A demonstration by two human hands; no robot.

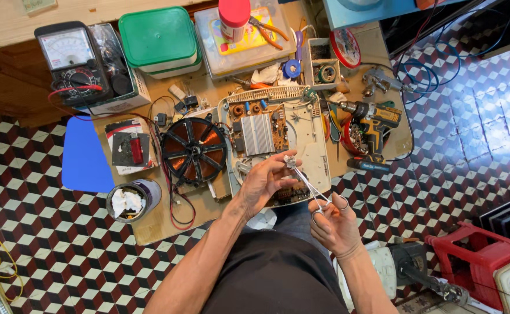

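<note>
My right hand (335,224) has its fingers through the handles of small metal scissors (308,185), whose blades point up and left. My left hand (265,181) pinches a small pale part (290,161) right at the scissor tips. Both hands hover over the near edge of an opened appliance shell (316,139) with a circuit board and silver heat sink (257,134). A round copper coil in a black frame (193,150) lies just left of my left hand.
On the low wooden board sit an analog multimeter (70,59), a green-lidded box (159,39), a clear box with pliers (246,36), a cordless drill (371,121) and a can of scraps (131,199). A red crate (476,256) stands on the tiled floor at right.
</note>
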